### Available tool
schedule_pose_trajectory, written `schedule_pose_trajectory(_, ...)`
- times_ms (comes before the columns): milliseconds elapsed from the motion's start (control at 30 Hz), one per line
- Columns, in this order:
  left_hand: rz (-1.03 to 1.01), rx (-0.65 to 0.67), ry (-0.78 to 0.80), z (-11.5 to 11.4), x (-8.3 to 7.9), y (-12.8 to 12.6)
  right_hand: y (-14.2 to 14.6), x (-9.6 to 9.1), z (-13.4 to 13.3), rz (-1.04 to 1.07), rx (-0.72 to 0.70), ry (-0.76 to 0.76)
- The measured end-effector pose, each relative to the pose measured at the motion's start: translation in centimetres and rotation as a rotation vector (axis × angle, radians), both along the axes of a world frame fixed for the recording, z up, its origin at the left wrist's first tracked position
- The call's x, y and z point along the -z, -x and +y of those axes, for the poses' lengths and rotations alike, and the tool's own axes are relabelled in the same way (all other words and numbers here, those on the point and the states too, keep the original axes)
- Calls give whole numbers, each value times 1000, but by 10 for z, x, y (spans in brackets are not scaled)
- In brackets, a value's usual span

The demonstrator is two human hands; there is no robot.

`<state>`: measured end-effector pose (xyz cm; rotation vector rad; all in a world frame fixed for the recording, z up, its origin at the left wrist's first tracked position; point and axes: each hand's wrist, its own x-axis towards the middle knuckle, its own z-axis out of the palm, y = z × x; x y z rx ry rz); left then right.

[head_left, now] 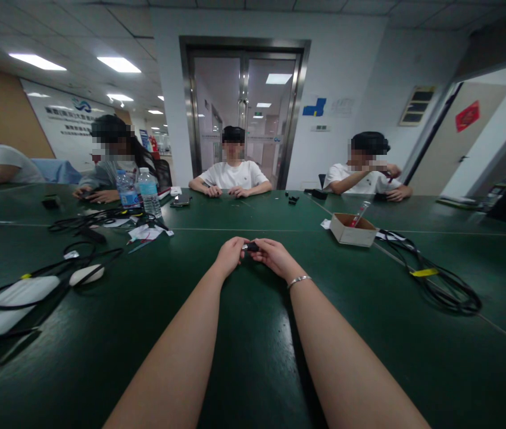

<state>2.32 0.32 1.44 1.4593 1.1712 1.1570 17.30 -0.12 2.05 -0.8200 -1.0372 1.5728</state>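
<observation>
Over the green table, my left hand and my right hand meet at a small black object with a silver end. The fingers of my left hand close on its silver end. My right hand, with a silver bracelet at the wrist, pinches the black part. Fingers cover much of the object, and its exact kind cannot be made out.
Black cables, a white power strip and a white computer mouse lie left. Water bottles stand behind papers. To the right are a small cardboard box and a coiled black cable. Several people sit across the table.
</observation>
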Motion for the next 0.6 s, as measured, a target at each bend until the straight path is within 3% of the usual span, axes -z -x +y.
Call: schedule_pose_trajectory(600,62,-9,-53,3,6,2,1,0,0,4,25,20)
